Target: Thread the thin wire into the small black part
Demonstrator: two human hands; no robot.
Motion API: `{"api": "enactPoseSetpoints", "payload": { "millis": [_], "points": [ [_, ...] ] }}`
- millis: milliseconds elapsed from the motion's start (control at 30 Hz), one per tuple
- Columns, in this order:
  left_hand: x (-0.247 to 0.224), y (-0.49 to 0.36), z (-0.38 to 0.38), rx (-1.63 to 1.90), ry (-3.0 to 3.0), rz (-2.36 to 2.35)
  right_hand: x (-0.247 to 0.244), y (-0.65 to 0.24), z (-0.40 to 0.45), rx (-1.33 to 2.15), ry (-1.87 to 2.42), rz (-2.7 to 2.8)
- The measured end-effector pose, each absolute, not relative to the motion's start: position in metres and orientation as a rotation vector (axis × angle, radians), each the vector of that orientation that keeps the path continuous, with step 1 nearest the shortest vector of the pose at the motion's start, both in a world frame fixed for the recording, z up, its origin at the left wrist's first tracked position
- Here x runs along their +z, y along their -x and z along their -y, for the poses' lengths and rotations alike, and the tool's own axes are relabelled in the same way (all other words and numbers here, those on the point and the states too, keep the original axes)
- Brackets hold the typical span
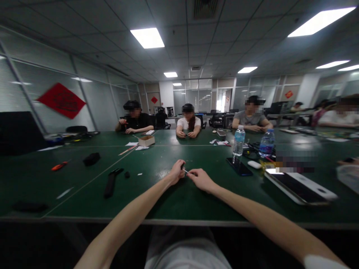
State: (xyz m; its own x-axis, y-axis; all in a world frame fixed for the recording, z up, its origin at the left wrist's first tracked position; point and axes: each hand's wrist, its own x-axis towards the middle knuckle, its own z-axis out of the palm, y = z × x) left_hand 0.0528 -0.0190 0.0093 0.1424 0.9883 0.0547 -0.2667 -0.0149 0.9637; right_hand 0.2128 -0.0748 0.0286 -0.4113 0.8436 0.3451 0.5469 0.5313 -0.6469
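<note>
Both of my hands are together above the green table (pixel 168 209), in the middle of the view. My left hand (pixel 176 173) is closed around a small black item (pixel 182 166), most of it hidden by the fingers. My right hand (pixel 201 180) is closed in a pinch just to the right. A thin, light-coloured shaft (pixel 185 171) spans the short gap between the two hands. Its right end runs into my right fingertips; what else they grip is too small to make out.
Left lie a black tool-like object (pixel 110 185), a black case (pixel 91 159) and an orange-handled tool (pixel 59 166). An open box (pixel 146 141) stands farther back. Right are a phone (pixel 239 166), bottles (pixel 239 141), a mouse (pixel 254 164) and a white device (pixel 300 186). Several people sit beyond.
</note>
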Motion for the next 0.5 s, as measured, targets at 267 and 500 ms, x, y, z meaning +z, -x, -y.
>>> {"api": "enactPoseSetpoints", "payload": {
  "millis": [267,500],
  "points": [
    [0.003,-0.057,0.007,1.302,-1.089,-1.028,0.016,-0.197,0.077,0.54,1.247,2.019],
    [0.009,-0.057,0.015,1.274,-1.09,-1.017,0.015,-0.211,0.068,0.587,1.335,1.895]
  ]
}}
